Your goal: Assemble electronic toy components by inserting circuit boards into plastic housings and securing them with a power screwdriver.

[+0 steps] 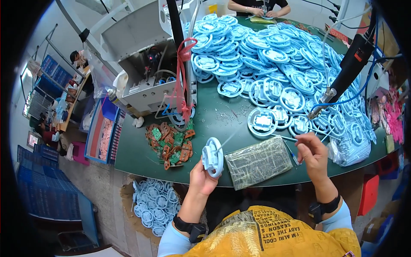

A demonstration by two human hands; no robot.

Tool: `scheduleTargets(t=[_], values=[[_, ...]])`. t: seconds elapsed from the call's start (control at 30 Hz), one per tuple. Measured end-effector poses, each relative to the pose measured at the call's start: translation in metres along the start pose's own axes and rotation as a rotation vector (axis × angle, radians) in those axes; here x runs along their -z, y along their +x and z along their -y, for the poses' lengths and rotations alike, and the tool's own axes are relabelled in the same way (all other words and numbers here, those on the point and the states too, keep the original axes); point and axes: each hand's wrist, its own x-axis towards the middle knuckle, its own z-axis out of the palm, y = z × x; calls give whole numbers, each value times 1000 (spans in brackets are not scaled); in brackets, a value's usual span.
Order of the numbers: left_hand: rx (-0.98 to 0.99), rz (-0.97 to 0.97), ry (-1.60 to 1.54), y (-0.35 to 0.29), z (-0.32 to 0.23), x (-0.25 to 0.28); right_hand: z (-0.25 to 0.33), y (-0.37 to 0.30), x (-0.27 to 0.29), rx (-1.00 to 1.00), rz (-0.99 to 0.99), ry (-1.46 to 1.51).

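A light blue round plastic housing (212,157) is held up in my left hand (202,180), its ring tilted on edge and a thin pale stem sticking out toward the upper right. My right hand (314,156) hovers past the right end of a tape-wrapped block (259,162), fingers curled in a pinch. Whatever is between those fingertips, if anything, is too small to name. Close by them, a thin pen-like item (292,155) lies along the block's edge. Above this hand hangs a black electric screwdriver (359,53), its metal tip pointing down and left.
Light blue housings (265,51) are heaped over the green table (205,113). Brown and green circuit boards (171,143) form a pile at left, before an opened metal machine (150,88). Small screws (227,115) lie scattered. A box of housings (156,205) stands below. Another person's hands (269,14) work opposite.
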Motion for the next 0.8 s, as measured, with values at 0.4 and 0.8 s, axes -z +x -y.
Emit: scheduleTargets(t=[0.4, 0.8], values=[[64, 84, -91, 0, 6, -18, -5, -5, -49, -164, 250, -9], [39, 216, -65, 1, 10, -26, -23, 2, -92, -24, 375, -113]])
